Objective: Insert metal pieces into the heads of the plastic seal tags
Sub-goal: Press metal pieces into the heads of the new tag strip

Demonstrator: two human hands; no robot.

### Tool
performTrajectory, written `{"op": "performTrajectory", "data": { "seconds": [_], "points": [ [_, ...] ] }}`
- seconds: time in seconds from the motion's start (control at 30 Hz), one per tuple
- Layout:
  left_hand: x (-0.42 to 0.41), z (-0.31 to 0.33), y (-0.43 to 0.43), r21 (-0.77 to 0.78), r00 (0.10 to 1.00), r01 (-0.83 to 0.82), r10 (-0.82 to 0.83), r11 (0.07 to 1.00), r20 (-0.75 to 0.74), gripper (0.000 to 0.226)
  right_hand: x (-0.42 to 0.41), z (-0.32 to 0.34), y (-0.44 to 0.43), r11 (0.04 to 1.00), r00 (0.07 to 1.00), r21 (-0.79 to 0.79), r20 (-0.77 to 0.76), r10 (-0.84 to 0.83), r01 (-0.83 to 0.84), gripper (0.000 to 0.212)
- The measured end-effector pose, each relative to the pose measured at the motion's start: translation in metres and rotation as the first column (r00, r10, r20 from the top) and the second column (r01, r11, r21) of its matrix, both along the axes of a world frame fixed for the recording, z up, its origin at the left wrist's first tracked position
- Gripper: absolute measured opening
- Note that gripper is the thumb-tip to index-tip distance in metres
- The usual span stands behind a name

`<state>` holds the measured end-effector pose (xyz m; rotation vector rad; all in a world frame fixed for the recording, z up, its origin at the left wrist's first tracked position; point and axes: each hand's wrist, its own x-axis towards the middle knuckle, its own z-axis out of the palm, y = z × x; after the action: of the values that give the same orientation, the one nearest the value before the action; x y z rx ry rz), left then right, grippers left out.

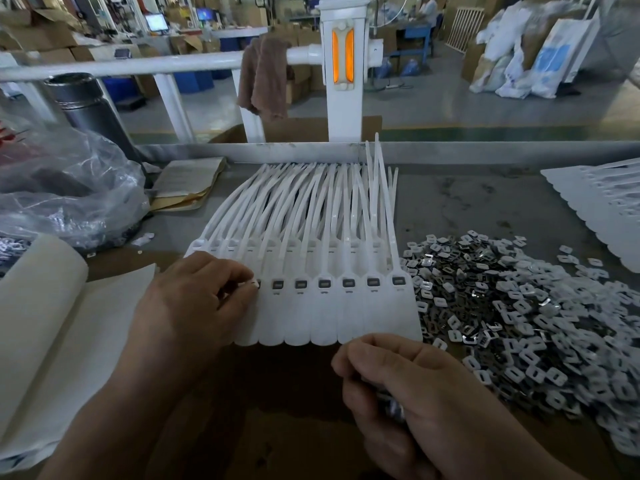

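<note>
— While the left hand (194,299) curls over the left end of the row, what is it holding?
— A metal piece (255,284), pinched between thumb and fingertip, right at the head of the leftmost tag that shows.
— And the right hand (408,386)?
— It is clenched just below the row's near edge, around a handful of metal pieces (394,408). Only a few glints show between the fingers.
— Where are the seal tags (329,317)?
— They lie flat on the table (467,202), side by side, broad ends toward the person and thin tails fanning away. Six heads to the right of the pinch each show a dark insert.
— Farther out?
— A loose heap of metal pieces (519,306) lies against the row's right side. A second stack of tags (602,209) sits at the far right, and a crumpled plastic bag (69,188) on the left.
</note>
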<state>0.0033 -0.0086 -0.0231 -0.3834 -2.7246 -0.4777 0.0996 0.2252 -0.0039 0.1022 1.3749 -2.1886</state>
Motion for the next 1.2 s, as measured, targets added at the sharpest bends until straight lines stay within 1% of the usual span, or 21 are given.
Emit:
{"op": "performTrajectory", "data": {
  "seconds": [0.2,0.4,0.6,0.73,0.93,1.07,1.2],
  "points": [
    [-0.001,-0.003,-0.003,-0.013,1.0,0.012,-0.012,1.0,-0.011,0.017,-0.001,0.0,0.001,1.0,1.0,0.01,-0.006,0.023,-0.023,0.031],
    [-0.002,-0.007,-0.001,-0.011,1.0,-0.002,0.002,1.0,-0.012,0.025,0.0,0.0,0.001,0.999,0.999,0.03,-0.033,0.037,-0.036,0.032],
    [0.005,-0.002,0.003,0.008,0.999,-0.019,0.019,1.0,-0.045,0.033,0.0,0.002,0.001,0.999,0.999,0.031,-0.036,0.038,-0.037,0.034],
    [0.014,-0.003,0.005,0.029,0.998,-0.048,0.049,0.998,-0.041,0.031,0.001,0.004,0.002,1.0,0.999,0.013,-0.03,0.025,-0.025,0.034],
    [0.024,-0.004,0.008,-0.061,0.997,-0.054,0.051,0.997,-0.049,0.032,0.002,0.004,0.001,1.0,0.999,0.012,-0.024,0.023,-0.023,0.035],
    [0.028,0.001,0.01,-0.135,0.997,-0.05,0.042,0.99,-0.061,0.044,0.002,0.003,0.001,1.0,0.999,0.01,-0.022,0.025,-0.025,0.036],
    [0.029,0.004,0.013,-0.202,0.997,-0.042,0.029,0.979,-0.067,0.047,0.001,0.002,0.001,0.999,0.999,0.014,-0.031,0.033,-0.032,0.035]
  ]
}}
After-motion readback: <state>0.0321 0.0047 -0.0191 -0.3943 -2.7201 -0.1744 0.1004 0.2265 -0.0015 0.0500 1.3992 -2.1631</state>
